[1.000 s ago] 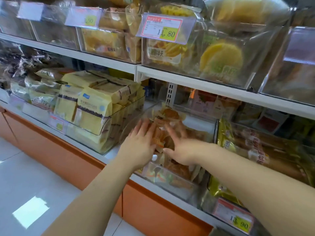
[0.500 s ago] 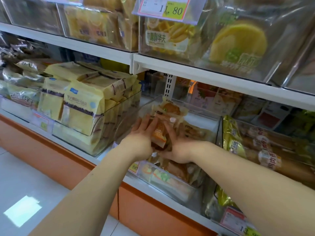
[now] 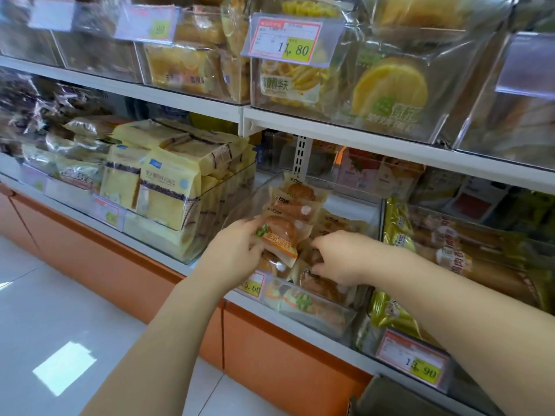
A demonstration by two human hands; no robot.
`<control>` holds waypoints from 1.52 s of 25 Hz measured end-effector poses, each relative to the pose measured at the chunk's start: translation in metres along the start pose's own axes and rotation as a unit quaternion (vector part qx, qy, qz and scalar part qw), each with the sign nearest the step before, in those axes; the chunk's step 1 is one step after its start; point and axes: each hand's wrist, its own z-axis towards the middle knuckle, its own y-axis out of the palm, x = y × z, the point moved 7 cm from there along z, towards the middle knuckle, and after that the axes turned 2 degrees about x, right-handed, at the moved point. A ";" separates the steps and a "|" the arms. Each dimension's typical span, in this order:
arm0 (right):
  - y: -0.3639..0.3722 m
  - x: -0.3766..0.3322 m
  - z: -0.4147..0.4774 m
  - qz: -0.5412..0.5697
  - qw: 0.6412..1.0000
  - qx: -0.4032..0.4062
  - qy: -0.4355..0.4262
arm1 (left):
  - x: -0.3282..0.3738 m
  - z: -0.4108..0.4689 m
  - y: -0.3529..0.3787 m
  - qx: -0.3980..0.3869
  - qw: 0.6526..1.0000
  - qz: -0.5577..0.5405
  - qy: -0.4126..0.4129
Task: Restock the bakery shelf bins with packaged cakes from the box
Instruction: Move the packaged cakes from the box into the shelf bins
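- Fingers (image 3: 244,228) of the left hand (image 3: 237,253) are curled round the edge of an orange-labelled cake packet (image 3: 279,235), grasping it and holding it upright at the left side of the clear bin (image 3: 318,318).
- The right hand (image 3: 345,259) is down in the same bin, with its fingers (image 3: 327,239) and thumb pinching a lower cake packet (image 3: 313,261) among those lying there.
- Progress, as we judge it: this bin is part filled. The front is packed, while the back shows bare floor, so there's room for more. We'd call this the arranging step, not the fetching one.
- The neighbours look well stocked. We see the yellow cake packets (image 3: 168,190) heaped in the bin to the left and the gold-wrapped packs (image 3: 396,223) in the bin to the right.
- The box is a question mark. A dull brown edge (image 3: 399,397) in the bottom corner may be it, but we cannot tell, nor can we see what it holds.
- Now the count — two hands, both busy.
- Three packets stand in file at the bin's left, the held one foremost.
- At least two more lie against the front wall. The rest on the right are too jumbled for us to number.
- We can read three price tags: the 5.60 tag (image 3: 252,285) on this bin, the 13.90 tag (image 3: 420,367) lower right, and the 11.80 tag (image 3: 288,40) on the shelf above.
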 end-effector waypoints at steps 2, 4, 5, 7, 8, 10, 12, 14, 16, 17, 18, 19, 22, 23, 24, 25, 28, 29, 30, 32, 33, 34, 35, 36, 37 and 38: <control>0.007 -0.004 0.000 0.037 0.999 -0.016 0.007 | -0.005 -0.008 0.004 -0.032 0.999 0.025 -0.005; 0.015 -0.013 0.001 0.095 0.995 -0.028 0.011 | -0.008 -0.011 0.009 -0.053 0.997 0.050 -0.005; 0.020 -0.017 0.002 0.112 0.993 -0.030 0.012 | -0.009 -0.012 0.009 -0.060 0.996 0.061 -0.003; 0.027 -0.020 0.005 0.136 0.990 -0.020 0.013 | -0.009 -0.011 0.009 -0.068 0.995 0.073 0.002; 0.029 -0.020 0.006 0.144 0.989 -0.015 0.014 | -0.010 -0.011 0.008 -0.068 0.995 0.071 0.001; 0.029 -0.020 0.008 0.172 0.985 0.004 0.008 | -0.009 -0.011 0.008 -0.066 0.996 0.059 -0.001; 0.021 -0.019 0.014 0.246 0.967 0.058 0.009 | -0.007 -0.011 0.009 -0.062 0.997 0.053 0.002; 0.012 -0.012 0.023 0.343 0.931 0.112 0.051 | -0.004 -0.011 0.008 -0.055 0.997 0.054 0.007; 0.011 -0.009 0.035 0.390 0.908 0.122 0.097 | -0.003 -0.009 0.007 -0.048 0.997 0.053 0.009; 0.012 -0.009 0.040 0.390 0.906 0.129 0.105 | -0.002 -0.008 0.006 -0.044 0.998 0.048 0.008; 0.010 -0.011 0.043 0.384 0.905 0.148 0.105 | -0.003 -0.007 0.004 -0.037 0.998 0.042 0.007; 0.007 -0.013 0.045 0.382 0.902 0.174 0.104 | -0.003 -0.006 0.002 -0.027 0.999 0.036 0.007; 0.008 -0.016 0.049 0.380 0.902 0.178 0.100 | 0.001 -0.003 0.003 -0.021 0.999 0.040 0.017; 0.009 -0.016 0.049 0.384 0.904 0.163 0.098 | 0.003 -0.003 0.006 -0.031 0.998 0.045 0.017; 0.007 -0.015 0.045 0.377 0.908 0.153 0.096 | 0.004 -0.004 0.008 -0.042 0.998 0.048 0.013; 0.004 -0.013 0.040 0.350 0.920 0.150 0.095 | 0.003 -0.003 0.010 -0.047 0.998 0.048 0.009; 0.000 -0.004 0.023 0.134 0.984 0.081 0.088 | -0.002 0.000 0.009 -0.058 0.997 0.052 0.000; 0.004 -0.003 0.018 0.059 0.994 0.035 0.084 | -0.005 0.000 0.009 -0.069 0.996 0.063 -0.007; 0.012 -0.002 0.016 0.000 0.997 -0.013 0.081 | -0.006 -0.001 0.010 -0.086 0.993 0.077 -0.013; 0.027 -0.004 0.017 -0.049 0.994 -0.067 0.067 | -0.007 -0.003 0.012 -0.116 0.988 0.098 -0.021; 0.031 -0.007 0.019 -0.045 0.995 -0.068 0.055 | -0.006 -0.004 0.012 -0.122 0.987 0.101 -0.022; 0.033 -0.009 0.021 -0.032 0.997 -0.065 0.042 | -0.006 -0.004 0.011 -0.124 0.987 0.100 -0.023; 0.033 -0.010 0.021 -0.003 0.997 -0.062 0.035 | -0.006 -0.003 0.010 -0.125 0.987 0.096 -0.026; 0.031 -0.008 0.018 0.035 0.997 -0.065 0.032 | -0.006 -0.003 0.010 -0.126 0.987 0.092 -0.030; 0.027 -0.003 0.014 0.072 0.995 -0.066 0.036 | -0.006 -0.004 0.010 -0.125 0.988 0.090 -0.031; 0.021 0.004 0.011 0.093 0.993 -0.061 0.041 | -0.005 -0.004 0.009 -0.119 0.989 0.088 -0.029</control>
